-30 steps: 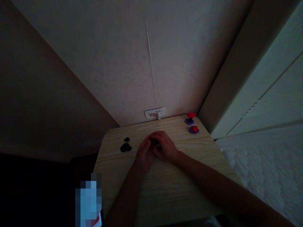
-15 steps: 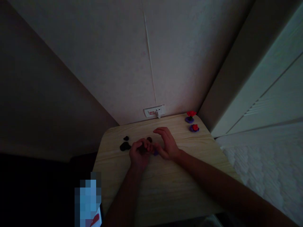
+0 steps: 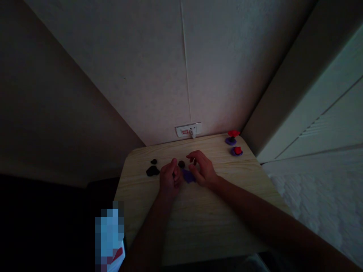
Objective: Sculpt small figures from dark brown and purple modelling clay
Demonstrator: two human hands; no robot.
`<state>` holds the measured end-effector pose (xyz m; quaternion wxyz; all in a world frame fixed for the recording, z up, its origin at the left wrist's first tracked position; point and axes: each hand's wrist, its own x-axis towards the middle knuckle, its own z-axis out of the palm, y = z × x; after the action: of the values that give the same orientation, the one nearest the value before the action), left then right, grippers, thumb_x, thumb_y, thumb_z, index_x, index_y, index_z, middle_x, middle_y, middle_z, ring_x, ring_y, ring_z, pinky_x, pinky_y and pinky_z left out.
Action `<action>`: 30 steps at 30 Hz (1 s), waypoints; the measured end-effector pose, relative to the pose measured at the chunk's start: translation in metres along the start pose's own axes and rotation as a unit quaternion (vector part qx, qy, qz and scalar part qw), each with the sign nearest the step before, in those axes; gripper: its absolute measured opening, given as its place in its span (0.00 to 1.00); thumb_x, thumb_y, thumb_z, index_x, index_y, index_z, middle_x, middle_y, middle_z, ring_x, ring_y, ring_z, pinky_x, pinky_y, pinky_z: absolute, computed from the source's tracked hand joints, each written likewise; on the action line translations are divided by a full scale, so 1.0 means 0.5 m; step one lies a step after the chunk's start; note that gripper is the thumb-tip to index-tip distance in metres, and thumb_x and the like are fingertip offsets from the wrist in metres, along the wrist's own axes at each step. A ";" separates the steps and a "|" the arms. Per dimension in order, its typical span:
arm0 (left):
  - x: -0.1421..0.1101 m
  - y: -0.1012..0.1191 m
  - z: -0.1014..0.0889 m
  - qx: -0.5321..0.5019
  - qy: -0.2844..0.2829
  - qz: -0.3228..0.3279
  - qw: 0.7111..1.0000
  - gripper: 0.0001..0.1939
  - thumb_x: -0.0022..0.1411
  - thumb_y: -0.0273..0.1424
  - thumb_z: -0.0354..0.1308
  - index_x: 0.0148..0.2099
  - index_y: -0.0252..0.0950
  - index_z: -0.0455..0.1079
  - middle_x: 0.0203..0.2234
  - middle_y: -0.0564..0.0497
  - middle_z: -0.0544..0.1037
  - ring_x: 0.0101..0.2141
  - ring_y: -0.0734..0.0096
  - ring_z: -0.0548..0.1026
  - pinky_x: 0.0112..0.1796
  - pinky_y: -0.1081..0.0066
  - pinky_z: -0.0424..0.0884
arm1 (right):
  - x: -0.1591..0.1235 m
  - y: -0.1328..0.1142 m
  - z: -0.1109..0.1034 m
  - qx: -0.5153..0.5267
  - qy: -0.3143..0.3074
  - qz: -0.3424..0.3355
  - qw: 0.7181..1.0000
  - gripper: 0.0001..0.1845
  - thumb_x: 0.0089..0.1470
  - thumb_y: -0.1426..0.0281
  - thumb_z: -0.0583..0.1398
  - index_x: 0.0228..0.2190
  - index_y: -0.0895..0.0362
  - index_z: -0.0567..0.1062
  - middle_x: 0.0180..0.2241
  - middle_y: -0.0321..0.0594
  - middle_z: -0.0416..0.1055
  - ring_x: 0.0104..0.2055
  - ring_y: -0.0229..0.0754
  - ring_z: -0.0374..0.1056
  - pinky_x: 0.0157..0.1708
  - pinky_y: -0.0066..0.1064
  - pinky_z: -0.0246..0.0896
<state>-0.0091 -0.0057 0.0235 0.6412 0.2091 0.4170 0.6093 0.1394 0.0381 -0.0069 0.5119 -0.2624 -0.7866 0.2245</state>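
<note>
Dimly lit, a wood-grain desk [image 3: 215, 223] spreads beneath the left hand [image 3: 168, 178], curled, whether around anything cannot be told, and the right hand [image 3: 205, 172], thumb and fingers parted; between the hands lie a flat purple piece [image 3: 188, 176] and, just beyond, a small dark ball [image 3: 181, 164]

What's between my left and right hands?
In the head view, a dark brown ball and a flat purple piece lie on the table between your left hand and right hand.

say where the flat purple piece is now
In the head view, the flat purple piece lies near centre on the pale wood-grain table, between the left hand and right hand, just below the small round brown lump.
</note>
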 end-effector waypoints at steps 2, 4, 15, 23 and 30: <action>0.000 0.002 -0.003 -0.012 -0.015 -0.015 1.000 0.28 0.55 0.46 0.66 0.16 0.37 0.57 0.06 0.59 0.53 0.08 0.83 0.48 0.10 0.78 0.42 | -0.001 -0.001 0.000 -0.001 -0.003 0.002 1.000 0.13 0.65 0.65 0.52 0.48 0.56 0.69 0.39 0.46 0.70 0.38 0.45 0.67 0.35 0.38 0.67; 0.000 0.003 -0.006 -0.014 -0.038 -0.026 0.999 0.31 0.58 0.52 0.61 0.15 0.37 0.58 0.07 0.58 0.53 0.08 0.82 0.49 0.10 0.77 0.43 | -0.001 -0.003 -0.001 -0.002 -0.010 0.001 1.000 0.13 0.65 0.65 0.52 0.48 0.56 0.69 0.38 0.46 0.70 0.37 0.45 0.68 0.34 0.37 0.67; -0.012 -0.027 -0.002 0.110 -0.035 0.104 0.988 0.36 0.58 0.63 0.51 0.53 0.38 0.70 0.22 0.53 0.74 0.22 0.68 0.72 0.23 0.72 0.65 | -0.003 -0.019 0.008 -0.080 -0.085 -0.064 0.991 0.26 0.60 0.51 0.61 0.51 0.56 0.74 0.34 0.44 0.71 0.32 0.44 0.67 0.30 0.35 0.66; -0.001 -0.034 -0.020 0.234 0.025 0.231 0.944 0.22 0.64 0.51 0.56 0.41 0.38 0.75 0.31 0.49 0.77 0.33 0.66 0.73 0.36 0.70 0.67 | -0.006 -0.026 0.005 -0.032 -0.076 -0.016 0.996 0.20 0.63 0.64 0.56 0.54 0.56 0.68 0.39 0.46 0.75 0.38 0.45 0.72 0.37 0.36 0.69; -0.013 -0.036 -0.012 0.280 0.091 0.267 0.918 0.15 0.63 0.42 0.62 0.29 0.39 0.69 0.21 0.55 0.67 0.26 0.69 0.63 0.30 0.72 0.57 | -0.005 -0.023 0.004 0.002 -0.106 0.025 0.994 0.21 0.64 0.58 0.55 0.53 0.57 0.66 0.43 0.49 0.76 0.41 0.47 0.73 0.40 0.38 0.69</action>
<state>-0.0021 -0.0165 0.0081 0.3299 0.4273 0.5555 0.6324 0.1363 0.0275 -0.0025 0.4202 -0.2559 -0.8291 0.2655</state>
